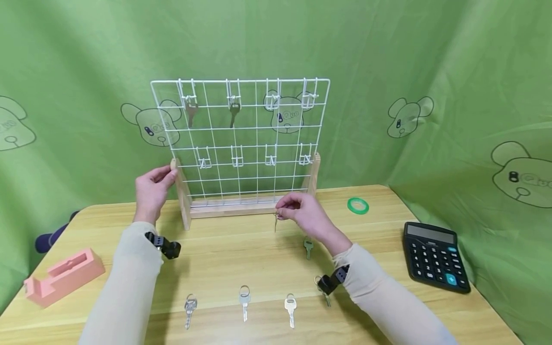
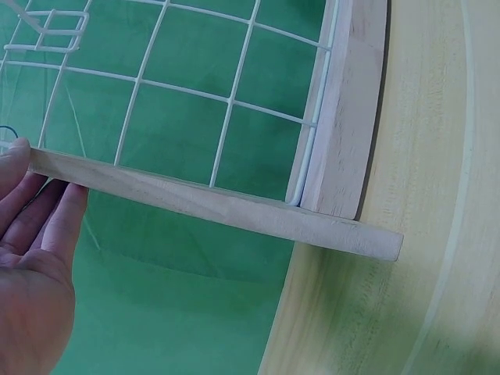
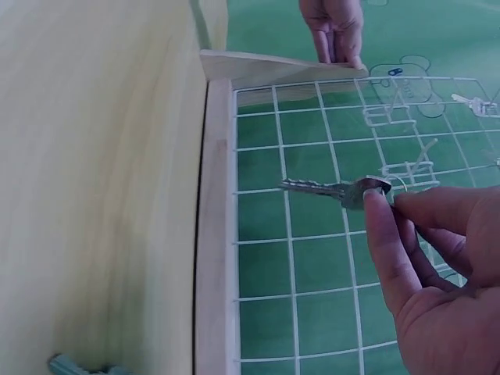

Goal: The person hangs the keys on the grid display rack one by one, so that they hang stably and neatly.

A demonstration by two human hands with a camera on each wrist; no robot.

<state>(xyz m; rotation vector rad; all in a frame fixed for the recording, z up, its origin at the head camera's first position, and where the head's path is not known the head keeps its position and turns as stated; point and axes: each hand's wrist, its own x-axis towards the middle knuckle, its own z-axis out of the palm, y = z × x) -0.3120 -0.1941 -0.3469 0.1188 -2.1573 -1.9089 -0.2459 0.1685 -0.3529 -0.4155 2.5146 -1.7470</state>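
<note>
My right hand (image 1: 304,218) pinches a key (image 3: 359,191) at its head and ring, with the toothed blade hanging down in front of the rack's lower right part. My left hand (image 1: 153,189) grips the top of the rack's left wooden upright (image 2: 211,205) between thumb and fingers. The white wire grid rack (image 1: 257,145) carries two rows of hooks. Two keys hang from the upper row: one key (image 1: 190,113) on the leftmost hook, another key (image 1: 234,113) on the hook beside it. The other upper hooks and the lower row hold no keys.
Along the front of the table lie a key (image 1: 188,310), a ringed key (image 1: 244,303) and another key (image 1: 291,310). Two more lie by my right forearm, including a key (image 1: 308,247). A calculator (image 1: 435,258), green tape roll (image 1: 358,206) and pink tape dispenser (image 1: 66,278) sit toward the sides.
</note>
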